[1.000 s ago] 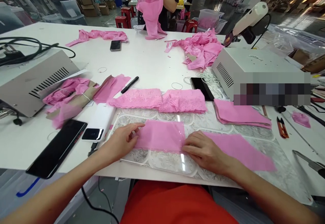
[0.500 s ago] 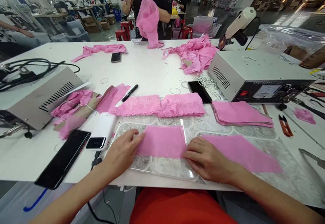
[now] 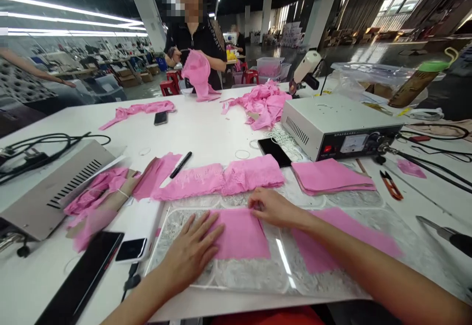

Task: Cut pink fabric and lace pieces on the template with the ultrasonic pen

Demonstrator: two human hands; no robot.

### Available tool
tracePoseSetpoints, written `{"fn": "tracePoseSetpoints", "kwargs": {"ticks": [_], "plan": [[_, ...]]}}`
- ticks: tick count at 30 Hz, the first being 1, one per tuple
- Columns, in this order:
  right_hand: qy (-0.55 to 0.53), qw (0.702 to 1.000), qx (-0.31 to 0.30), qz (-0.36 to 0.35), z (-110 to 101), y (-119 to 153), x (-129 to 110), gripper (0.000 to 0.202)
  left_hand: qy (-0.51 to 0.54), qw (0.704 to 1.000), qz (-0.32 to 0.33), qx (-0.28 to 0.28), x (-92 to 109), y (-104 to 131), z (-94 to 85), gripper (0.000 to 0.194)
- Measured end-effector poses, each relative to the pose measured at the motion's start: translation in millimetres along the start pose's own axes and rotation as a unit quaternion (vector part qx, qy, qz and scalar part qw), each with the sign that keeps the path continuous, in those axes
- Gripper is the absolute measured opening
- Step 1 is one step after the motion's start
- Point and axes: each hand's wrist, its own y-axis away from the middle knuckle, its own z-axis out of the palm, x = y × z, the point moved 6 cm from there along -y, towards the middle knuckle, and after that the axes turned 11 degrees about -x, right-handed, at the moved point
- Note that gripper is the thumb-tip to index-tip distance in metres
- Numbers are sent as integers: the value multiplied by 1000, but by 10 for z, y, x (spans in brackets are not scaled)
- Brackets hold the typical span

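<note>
A pink fabric piece [image 3: 241, 239] lies on a clear plastic sheet or tray with rounded compartments [image 3: 250, 276] in front of me. My left hand [image 3: 195, 249] rests flat on its left side with the fingers spread. At the upper right corner my right hand [image 3: 273, 208] has its fingers curled and pinched on the fabric, whose right edge looks slightly raised. Under my right forearm lies a second pink piece [image 3: 354, 231], partly covered. Just beyond is a strip of pink lace [image 3: 199, 180], and to its right a folded stack of pink fabric [image 3: 332, 175].
Left are a power bank [image 3: 142, 231], a black phone [image 3: 84, 276], a marker [image 3: 180, 164] and a grey metal box [image 3: 62, 187]. Right are another box with a dial [image 3: 339, 118] and orange thread snips [image 3: 391, 186]. Across the table a person holds a pink garment [image 3: 197, 72].
My right hand has moved from the fabric's lower right edge up to its upper right corner. My left hand has flattened and spread on the left side. The camera view has tilted upward.
</note>
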Motion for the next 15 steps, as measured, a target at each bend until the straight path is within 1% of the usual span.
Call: {"fn": "tracePoseSetpoints", "kwargs": {"ticks": [5, 9, 12, 15], "plan": [[-23, 1000, 9, -11, -9, -60, -4, 8, -46, 999, -10, 0, 12, 14, 20, 43], [-57, 998, -7, -11, -9, -93, -15, 9, -51, 999, -16, -5, 11, 12, 43, 43], [-66, 998, -4, 14, -20, -89, 10, 7, -36, 999, -19, -11, 9, 10, 47, 42], [-54, 997, 20, 50, -67, -19, 85, 11, -20, 999, -22, -15, -10, 8, 41, 42]]}}
